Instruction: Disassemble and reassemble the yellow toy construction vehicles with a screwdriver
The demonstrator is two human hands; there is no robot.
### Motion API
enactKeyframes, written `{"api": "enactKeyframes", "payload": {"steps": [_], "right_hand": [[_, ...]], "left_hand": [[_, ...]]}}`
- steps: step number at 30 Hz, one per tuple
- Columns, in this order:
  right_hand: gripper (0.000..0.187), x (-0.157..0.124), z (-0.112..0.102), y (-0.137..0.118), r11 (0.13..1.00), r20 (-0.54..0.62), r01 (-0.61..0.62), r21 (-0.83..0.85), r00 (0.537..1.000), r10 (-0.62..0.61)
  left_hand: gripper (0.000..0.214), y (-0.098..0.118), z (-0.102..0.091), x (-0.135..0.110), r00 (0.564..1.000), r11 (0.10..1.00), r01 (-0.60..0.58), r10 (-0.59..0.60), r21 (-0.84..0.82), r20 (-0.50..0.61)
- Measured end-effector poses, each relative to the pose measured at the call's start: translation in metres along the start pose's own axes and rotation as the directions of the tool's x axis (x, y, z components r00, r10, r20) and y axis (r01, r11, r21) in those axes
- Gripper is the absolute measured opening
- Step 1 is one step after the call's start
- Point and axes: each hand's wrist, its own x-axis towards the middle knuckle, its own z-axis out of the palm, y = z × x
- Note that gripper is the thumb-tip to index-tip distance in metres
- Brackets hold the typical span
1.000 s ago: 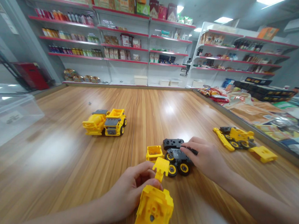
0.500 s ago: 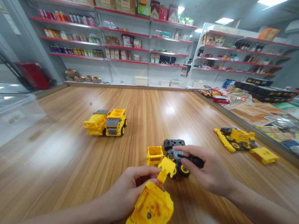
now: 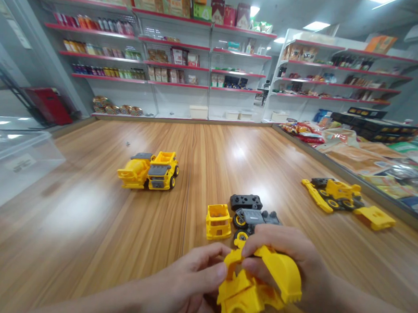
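A yellow toy excavator body (image 3: pixel 239 299) is in my left hand (image 3: pixel 199 274), thumb and fingers closed on its side. My right hand (image 3: pixel 295 259) pinches the yellow excavator arm (image 3: pixel 237 256), and a toothed yellow bucket (image 3: pixel 282 273) curves across its fingers. Whether arm and body are fully joined, I cannot tell. Just beyond my hands lie a yellow toy cab (image 3: pixel 218 222), a grey and black wheeled chassis (image 3: pixel 253 217) partly covered by my right hand, and a black base piece with holes (image 3: pixel 246 201).
Two yellow toy trucks (image 3: pixel 150 170) stand side by side on the wooden table (image 3: pixel 151 248). At right are a partly built yellow vehicle (image 3: pixel 341 193) and a loose yellow plate (image 3: pixel 375 218). A clear plastic bin (image 3: pixel 16 160) is at left; packaged goods (image 3: pixel 357 153) lie beyond the right edge.
My right hand no longer shows the black-handled tool and has come down onto the excavator arm. The yellow assembly has been turned, so its bucket now shows. The chassis is less covered.
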Motion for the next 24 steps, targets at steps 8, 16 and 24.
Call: {"api": "enactKeyframes", "payload": {"steps": [8, 16, 24], "right_hand": [[0.017, -0.009, 0.004, 0.005, 0.998, -0.197, 0.051, -0.042, 0.979, -0.059], [0.011, -0.003, 0.000, -0.006, 1.000, -0.276, -0.021, -0.001, 0.961, 0.020], [0.011, 0.000, -0.005, 0.005, 0.848, -0.049, -0.256, 0.464, 0.948, 0.313]], "left_hand": [[0.057, 0.006, 0.009, -0.001, 0.997, 0.998, -0.016, 0.021, -0.067, 0.072], [0.050, 0.008, 0.005, 0.002, 0.994, 0.995, -0.098, 0.098, 0.000, 0.048], [0.050, 0.013, -0.002, -0.018, 0.994, 0.949, -0.026, -0.007, 0.313, 0.105]]}}
